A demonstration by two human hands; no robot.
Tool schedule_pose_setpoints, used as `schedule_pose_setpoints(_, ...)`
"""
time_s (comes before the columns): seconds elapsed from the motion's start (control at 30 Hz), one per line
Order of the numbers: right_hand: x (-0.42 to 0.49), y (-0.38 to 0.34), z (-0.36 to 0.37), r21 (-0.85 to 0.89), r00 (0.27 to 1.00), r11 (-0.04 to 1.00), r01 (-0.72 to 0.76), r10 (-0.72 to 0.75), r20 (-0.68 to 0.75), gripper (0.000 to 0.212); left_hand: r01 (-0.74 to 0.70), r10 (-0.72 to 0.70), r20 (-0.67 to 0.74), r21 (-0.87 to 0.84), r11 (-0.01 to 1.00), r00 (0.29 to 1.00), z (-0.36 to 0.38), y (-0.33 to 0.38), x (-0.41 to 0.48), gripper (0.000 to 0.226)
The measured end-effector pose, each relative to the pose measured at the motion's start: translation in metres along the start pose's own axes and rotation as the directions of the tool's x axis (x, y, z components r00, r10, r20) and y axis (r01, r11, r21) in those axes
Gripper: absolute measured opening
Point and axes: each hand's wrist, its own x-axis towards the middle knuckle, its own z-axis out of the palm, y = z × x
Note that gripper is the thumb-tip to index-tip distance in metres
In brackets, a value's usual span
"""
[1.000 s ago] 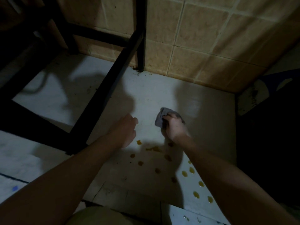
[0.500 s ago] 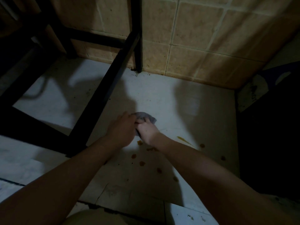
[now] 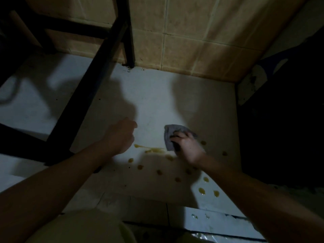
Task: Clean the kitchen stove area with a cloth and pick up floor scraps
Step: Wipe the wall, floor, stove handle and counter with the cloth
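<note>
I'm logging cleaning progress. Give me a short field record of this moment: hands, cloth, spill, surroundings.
right hand: grips a grey cloth against the white floor
left hand: left of the cloth, fingers curled, contents hidden
spill: yellow smear beside the cloth, separate drops nearer the person
surroundings: black frame on the left, tiled wall behind

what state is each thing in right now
cloth, bunched, pressed on the floor by the right hand
right hand, gripping the cloth
left hand, curled, nothing seen in it
yellow smear, streaked, unwiped
yellow drops, round, unwiped
floor, soiled
</note>
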Motion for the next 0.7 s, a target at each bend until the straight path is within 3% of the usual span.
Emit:
schedule_pose_setpoints(0.1, -0.028, 0.042, 0.007, 0.056, 0.982, 0.980, -0.189, 0.188, 0.025, 0.050, -0.032, 0.030, 0.046, 0.040, 0.999, 0.999, 0.007, 0.010, 0.002, 0.037)
schedule_pose_setpoints(0.2, -0.061, 0.078, 0.015, 0.114, 0.881, 0.899, -0.424, 0.438, -0.179, 0.061, -0.149, 0.150, -0.013, 0.034, 0.988, 0.989, 0.011, 0.029, 0.006, 0.037)
schedule_pose_setpoints(0.3, -0.081, 0.083, 0.010, 0.217, 0.845, 0.851, -0.479, 0.514, -0.150, 0.040, -0.213, 0.213, -0.023, 0.008, 0.977, 0.977, 0.013, 0.047, 0.010, 0.035)
schedule_pose_setpoints(0.47, -0.082, 0.060, 0.015, 0.209, 0.884, 0.876, -0.435, 0.459, -0.084, 0.043, -0.281, 0.282, 0.010, 0.117, 0.953, 0.959, 0.017, 0.053, 0.000, 0.036)
schedule_pose_setpoints(0.53, -0.079, 0.037, 0.016, 0.114, 0.932, 0.928, -0.354, 0.361, -0.040, 0.047, -0.287, 0.287, 0.019, 0.122, 0.950, 0.958, 0.019, 0.051, -0.002, 0.036)
schedule_pose_setpoints(0.63, -0.073, -0.015, 0.021, 0.159, 0.988, 0.975, -0.152, 0.146, 0.047, 0.043, -0.247, 0.247, 0.014, 0.030, 0.969, 0.969, 0.018, 0.045, -0.002, 0.035)
schedule_pose_setpoints(0.7, -0.066, -0.045, 0.026, 0.156, 0.992, 0.983, -0.096, 0.082, 0.092, 0.047, -0.236, 0.236, 0.008, -0.002, 0.972, 0.972, 0.018, 0.040, -0.002, 0.033)
